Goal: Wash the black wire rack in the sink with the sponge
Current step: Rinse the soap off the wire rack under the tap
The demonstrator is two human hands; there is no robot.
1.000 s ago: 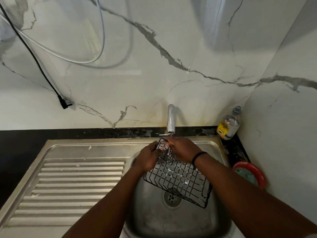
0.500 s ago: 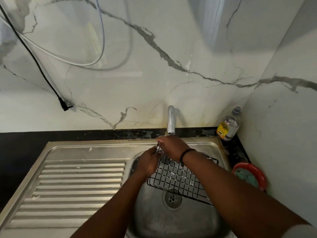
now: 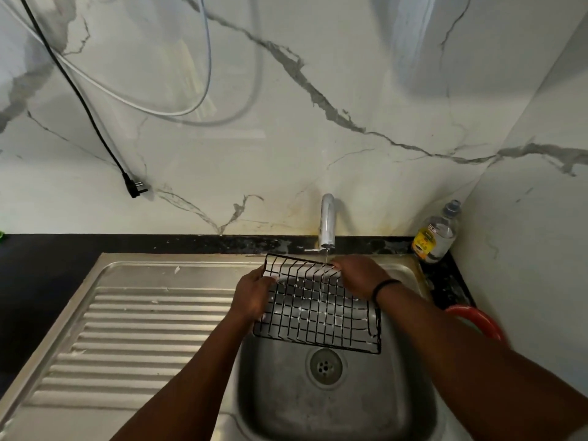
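The black wire rack [image 3: 321, 313] hangs over the steel sink basin [image 3: 286, 393], flecked with white suds. A thin stream of water falls from the tap [image 3: 327, 224] onto its far edge. My left hand [image 3: 253, 297] grips the rack's left side. My right hand [image 3: 359, 275], with a black band at the wrist, holds the rack's far right edge, fingers curled over the wire. No sponge shows in either hand.
A ribbed steel draining board [image 3: 143, 338] lies left of the basin. A clear bottle with a yellow label [image 3: 437, 237] stands in the back right corner. A red-rimmed bowl [image 3: 477, 323] sits right of the sink. A black plug [image 3: 135, 187] dangles on the marble wall.
The rack has swung from a slanted pose to nearly level and square under the tap. My right hand slid to its far right edge, my left hand along its left side.
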